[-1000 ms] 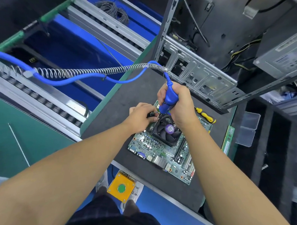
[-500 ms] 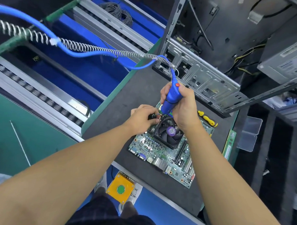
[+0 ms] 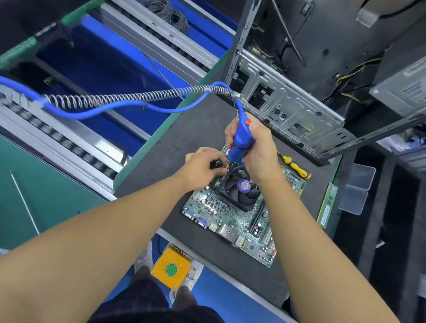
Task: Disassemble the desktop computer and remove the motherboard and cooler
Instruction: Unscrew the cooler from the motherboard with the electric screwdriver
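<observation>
The dark counter (image 3: 182,143) carries the open computer case (image 3: 290,104) at its far edge. The motherboard (image 3: 221,217) lies flat on the counter, out of the case, with the cooler (image 3: 242,189) mounted on it. The right hand (image 3: 260,154) has its fingers wrapped round the blue powered screwdriver (image 3: 241,138), tip down at the cooler's far corner. The left hand (image 3: 200,166) has its fingers curled, pinching a small dark part (image 3: 215,164) beside that corner.

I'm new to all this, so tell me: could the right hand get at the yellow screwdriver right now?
Probably, but not freely: the yellow screwdriver lies uncovered on the mat just beside the right hand, yet that hand grips the blue power driver.
</observation>
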